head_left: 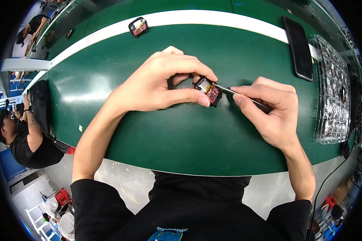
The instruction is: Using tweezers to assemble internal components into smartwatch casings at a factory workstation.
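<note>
My left hand (165, 82) is closed around the edge of a small black device housing (213, 96), thumb on its near side and fingers on the far side. The housing lies open side up, showing a red circuit board, a silvery rectangle and some yellow tape. In my right hand (269, 106) is a pair of dark tweezers (251, 99), held like a pen. Their tip touches or hovers just at the upper right edge of the housing; I cannot tell which.
A similar open housing (138, 27) sits on the white strip (181, 18) across the green table (169, 140). A black phone (298, 48) lies at the right, beside stacked clear plastic trays (332, 90) of small parts. At the left, a person (32, 136) sits beside a black bag (40, 106).
</note>
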Demonstrator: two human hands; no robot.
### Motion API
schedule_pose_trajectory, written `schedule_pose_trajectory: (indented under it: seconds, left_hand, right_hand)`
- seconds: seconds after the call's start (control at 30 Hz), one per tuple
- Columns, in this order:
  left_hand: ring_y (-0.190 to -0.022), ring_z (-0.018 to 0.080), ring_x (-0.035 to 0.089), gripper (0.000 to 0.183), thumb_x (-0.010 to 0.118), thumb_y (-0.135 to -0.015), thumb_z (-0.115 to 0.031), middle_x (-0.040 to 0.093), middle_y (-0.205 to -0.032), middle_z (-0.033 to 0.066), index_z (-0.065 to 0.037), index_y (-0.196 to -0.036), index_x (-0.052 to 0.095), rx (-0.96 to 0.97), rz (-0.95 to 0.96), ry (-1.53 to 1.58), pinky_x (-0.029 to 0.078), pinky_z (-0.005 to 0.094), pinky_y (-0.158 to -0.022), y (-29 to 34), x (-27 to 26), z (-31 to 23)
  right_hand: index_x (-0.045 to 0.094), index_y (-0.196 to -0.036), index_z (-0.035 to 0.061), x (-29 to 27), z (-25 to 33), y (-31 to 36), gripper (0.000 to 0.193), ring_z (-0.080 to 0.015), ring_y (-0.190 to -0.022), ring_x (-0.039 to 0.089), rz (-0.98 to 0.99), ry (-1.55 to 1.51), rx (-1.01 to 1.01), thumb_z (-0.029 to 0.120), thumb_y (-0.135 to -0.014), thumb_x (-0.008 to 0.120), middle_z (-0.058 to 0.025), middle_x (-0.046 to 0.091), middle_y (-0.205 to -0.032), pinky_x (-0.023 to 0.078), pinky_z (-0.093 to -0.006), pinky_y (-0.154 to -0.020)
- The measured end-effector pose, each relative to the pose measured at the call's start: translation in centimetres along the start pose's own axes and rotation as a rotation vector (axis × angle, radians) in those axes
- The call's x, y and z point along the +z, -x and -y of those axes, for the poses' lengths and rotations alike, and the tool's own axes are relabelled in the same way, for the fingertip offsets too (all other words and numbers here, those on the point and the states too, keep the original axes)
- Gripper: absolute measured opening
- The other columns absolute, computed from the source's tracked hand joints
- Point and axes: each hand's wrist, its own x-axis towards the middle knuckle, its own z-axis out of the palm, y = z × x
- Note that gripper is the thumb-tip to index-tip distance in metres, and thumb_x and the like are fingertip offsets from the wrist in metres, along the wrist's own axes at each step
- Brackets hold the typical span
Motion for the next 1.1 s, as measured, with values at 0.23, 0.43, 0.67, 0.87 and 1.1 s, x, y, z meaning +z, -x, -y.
schedule_pose_trajectory:
  seconds: [0.23, 0.43, 0.67, 0.87, 1.1]
  left_hand:
    - [-0.07, 0.0157, 0.046, 0.052, 0.101, -0.076, -0.029, 0.067, -0.08, -0.0026, -0.01, -0.122, 0.086, 0.02, -0.017, -0.052, 0.041, 0.0337, -0.086, 0.06, 0.26, -0.16]
    - [-0.07, 0.0159, 0.046, 0.049, 0.102, -0.074, -0.029, 0.069, -0.082, -0.0027, -0.011, -0.117, 0.086, 0.019, -0.032, -0.059, 0.042, 0.0335, -0.084, -0.09, 0.4, -0.61]
    - [-0.067, 0.0154, 0.047, 0.045, 0.102, -0.075, -0.029, 0.07, -0.081, -0.0028, -0.01, -0.112, 0.085, 0.047, -0.028, -0.071, 0.042, 0.0332, -0.084, -0.12, 0.45, -0.23]
    - [-0.068, 0.0149, 0.046, 0.046, 0.102, -0.074, -0.027, 0.067, -0.079, -0.003, -0.009, -0.112, 0.085, 0.023, -0.027, -0.073, 0.041, 0.0327, -0.084, -0.17, 0.43, -0.7]
    - [-0.069, 0.015, 0.046, 0.046, 0.103, -0.073, -0.027, 0.065, -0.079, -0.0031, -0.01, -0.112, 0.085, 0.018, -0.029, -0.083, 0.04, 0.0328, -0.084, -0.16, 0.56, -0.57]
  right_hand:
    - [0.085, -0.102, -0.004, 0.25, -0.09, 0.05, 0.014, -0.01, -0.054, 0.052, 0.004, 0.01, 0.003, -0.005, -0.088, 0.082, -0.0054, 0.062, -0.067, 0.036, -0.0304, -0.051]
    - [0.085, -0.1, -0.0039, 0.28, -0.22, -0.05, 0.013, -0.0113, -0.053, 0.052, 0.005, 0.029, -0.026, -0.006, -0.088, 0.081, -0.0055, 0.062, -0.067, 0.036, -0.031, -0.05]
    - [0.085, -0.1, -0.0035, 0.54, -0.12, -0.01, 0.013, -0.0118, -0.051, 0.053, -0.013, 0.023, -0.018, -0.005, -0.087, 0.082, -0.0052, 0.063, -0.067, 0.036, -0.031, -0.048]
    - [0.086, -0.099, -0.0029, 0.51, -0.39, 0.1, 0.013, -0.0118, -0.051, 0.054, -0.017, 0.013, -0.043, -0.004, -0.087, 0.082, -0.0053, 0.064, -0.067, 0.036, -0.0312, -0.048]
    - [0.086, -0.099, -0.0018, 0.7, -0.62, 0.13, 0.014, -0.0127, -0.051, 0.054, -0.031, 0.019, -0.077, -0.004, -0.086, 0.082, -0.006, 0.064, -0.067, 0.037, -0.0313, -0.048]
